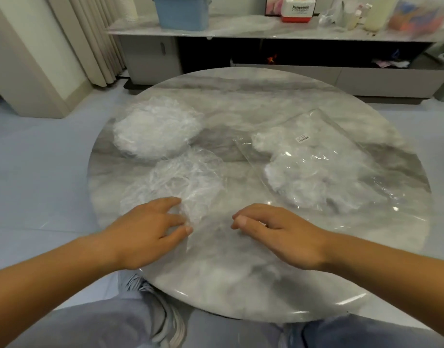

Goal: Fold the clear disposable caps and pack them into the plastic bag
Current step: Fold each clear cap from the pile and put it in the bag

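Loose cap point(188, 177) spread for folding; on this slick top the thin film may well slide or spring open.
The glossy round marble table point(241, 259) fronts a low console point(266, 28). On its right lies the plastic bag point(323, 172), part-filled, and far left a stack of caps point(157, 130). The left hand point(145, 234), fingers spread, touches the loose cap's near edge. The right hand point(283, 237) is loosely curled and holds nothing.

White and red box point(299, 10) on the shelf point(241, 28) shows a word like "Panasonic"; the barcode sticker point(303, 138) on the plastic bag point(243, 149) is too small to read.
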The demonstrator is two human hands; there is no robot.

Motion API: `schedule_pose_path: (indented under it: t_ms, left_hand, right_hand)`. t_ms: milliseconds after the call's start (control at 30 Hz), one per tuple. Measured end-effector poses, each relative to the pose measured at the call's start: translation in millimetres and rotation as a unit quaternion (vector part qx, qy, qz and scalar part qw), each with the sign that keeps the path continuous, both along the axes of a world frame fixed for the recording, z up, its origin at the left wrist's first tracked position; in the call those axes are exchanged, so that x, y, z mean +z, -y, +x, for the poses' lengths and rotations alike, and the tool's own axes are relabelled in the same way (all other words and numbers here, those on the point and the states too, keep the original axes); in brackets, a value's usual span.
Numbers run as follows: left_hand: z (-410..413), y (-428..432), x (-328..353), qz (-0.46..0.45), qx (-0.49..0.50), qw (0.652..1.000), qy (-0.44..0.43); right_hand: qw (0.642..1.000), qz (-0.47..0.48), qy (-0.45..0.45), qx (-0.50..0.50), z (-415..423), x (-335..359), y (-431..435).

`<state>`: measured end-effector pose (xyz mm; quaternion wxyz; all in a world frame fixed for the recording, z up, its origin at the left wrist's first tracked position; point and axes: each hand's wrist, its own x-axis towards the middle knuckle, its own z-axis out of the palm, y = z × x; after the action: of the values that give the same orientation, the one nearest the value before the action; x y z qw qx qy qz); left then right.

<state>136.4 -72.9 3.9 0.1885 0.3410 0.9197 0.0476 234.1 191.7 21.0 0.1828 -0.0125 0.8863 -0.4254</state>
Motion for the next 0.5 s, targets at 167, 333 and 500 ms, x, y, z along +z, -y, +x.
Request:
schedule_pose_path:
  t_ms: [167,333,500]
  left_hand:
    - [-1.2,5.0,-7.7,0.052,-0.016,0.997,-0.048]
    - [-4.6,5.5,2.7,0.14,0.081,0.986,-0.038]
    - [18.0,-3.0,19.3,0.179,-0.05,0.979,-0.084]
  right_hand:
    - [1.0,0.025,-0.001,0.018,-21.5,-6.5,18.5]
    - [0.996,-0.07,0.018,-0.051,-31.3,-9.0,24.5]
    - [0.964,-0.144,-0.08,-0.21,-31.7,0.1,13.4]
